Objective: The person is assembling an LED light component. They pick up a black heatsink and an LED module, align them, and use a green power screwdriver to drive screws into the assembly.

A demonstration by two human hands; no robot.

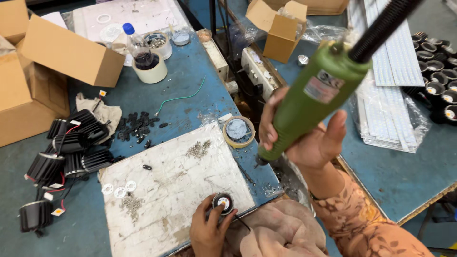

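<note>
The green electric screwdriver's (309, 102) tip is being hidden behind the right hand (309, 138), closed around it above the white board (176, 190). The small round lamp (223, 202) is being pinched there by the left hand (209, 231).

Small assembly workshop for lamp parts. Landmark: worn white board (176, 190) on a blue bench (190, 90). Left of the board, a heap of black finned heat sinks (71, 147) with wires. On the board, piles of small screws (199, 150) and white rings (119, 190). Behind it, loose black clips (135, 128), tape rolls (239, 132), tubs of parts (157, 44), cardboard boxes (71, 52). Right of the board, a green electric screwdriver (309, 100) held in a hand, stacked white strips (390, 62), rows of black lamp housings (438, 81).
</note>
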